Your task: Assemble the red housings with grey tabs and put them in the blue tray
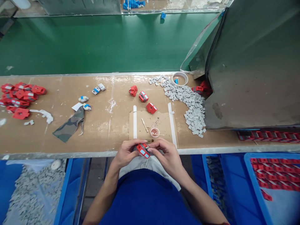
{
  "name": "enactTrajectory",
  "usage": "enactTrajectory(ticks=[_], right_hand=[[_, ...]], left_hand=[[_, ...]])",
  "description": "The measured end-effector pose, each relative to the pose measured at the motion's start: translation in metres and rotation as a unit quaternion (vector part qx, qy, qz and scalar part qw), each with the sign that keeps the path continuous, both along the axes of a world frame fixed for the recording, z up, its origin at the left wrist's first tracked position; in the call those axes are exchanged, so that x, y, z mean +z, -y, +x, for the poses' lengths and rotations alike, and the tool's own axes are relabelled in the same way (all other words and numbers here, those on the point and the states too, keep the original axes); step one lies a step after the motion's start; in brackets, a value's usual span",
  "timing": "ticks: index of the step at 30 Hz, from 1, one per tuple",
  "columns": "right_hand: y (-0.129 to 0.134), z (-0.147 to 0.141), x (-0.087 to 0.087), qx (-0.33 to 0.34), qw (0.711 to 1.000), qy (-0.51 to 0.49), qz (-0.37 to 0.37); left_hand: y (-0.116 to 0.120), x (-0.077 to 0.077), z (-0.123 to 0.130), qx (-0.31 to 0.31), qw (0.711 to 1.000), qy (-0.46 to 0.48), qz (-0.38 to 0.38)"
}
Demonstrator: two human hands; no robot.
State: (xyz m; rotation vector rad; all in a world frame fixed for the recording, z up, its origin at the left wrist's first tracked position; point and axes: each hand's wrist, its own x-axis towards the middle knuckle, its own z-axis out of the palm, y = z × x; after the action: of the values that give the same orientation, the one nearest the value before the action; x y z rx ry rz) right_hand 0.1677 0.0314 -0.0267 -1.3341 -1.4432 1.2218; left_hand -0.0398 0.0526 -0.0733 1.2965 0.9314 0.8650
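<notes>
At the table's front edge, my left hand (127,152) grips a red toy car body (143,151) with pale window panels. My right hand (165,154) is closed in a pinch at the car body's right end, on what looks like a small grey piece (147,148), mostly covered by the fingers. Just beyond the hands stands a small cup (155,132) of reddish-brown content with a thin stick (159,134) across it. Another stick (144,125) lies to its left. Farther back sit three separate red car bodies (151,107).
Small grey pieces (194,109) are heaped at right beside a tape roll (180,79) and a large metal housing (253,68). Red car bodies (21,95) pile up at far left, near a camouflage cloth (70,126). A blue tray (255,187) holds rows of red bodies. Behind runs a green belt (105,43).
</notes>
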Motion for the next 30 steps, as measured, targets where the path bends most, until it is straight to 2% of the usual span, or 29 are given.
enactTrajectory(ticks=[5,11,17,20,25,28,30], right_hand=[[0.000,0.003,0.006,0.035,0.998,0.057,0.012],[0.008,-0.002,0.012,0.050,0.982,0.172,0.067],[0.014,0.002,0.012,0.075,0.982,0.166,0.046],[0.019,0.003,0.013,0.095,0.985,0.141,0.022],[0.040,0.000,0.019,0.164,0.982,0.069,-0.064],[0.050,0.006,0.018,0.216,0.966,0.011,-0.145],[0.051,0.012,0.010,0.235,0.954,-0.007,-0.188]], left_hand=[[-0.002,0.003,0.001,-0.013,0.998,-0.048,0.039],[-0.001,0.004,-0.002,-0.024,0.993,-0.075,0.090],[0.000,0.008,0.017,-0.006,0.989,-0.085,0.117],[-0.003,0.009,0.026,-0.009,0.991,-0.066,0.112],[-0.008,0.002,0.017,0.145,0.988,-0.029,0.040],[-0.008,-0.004,0.015,0.159,0.987,0.021,0.029],[-0.007,-0.005,0.015,0.166,0.983,0.079,0.020]])
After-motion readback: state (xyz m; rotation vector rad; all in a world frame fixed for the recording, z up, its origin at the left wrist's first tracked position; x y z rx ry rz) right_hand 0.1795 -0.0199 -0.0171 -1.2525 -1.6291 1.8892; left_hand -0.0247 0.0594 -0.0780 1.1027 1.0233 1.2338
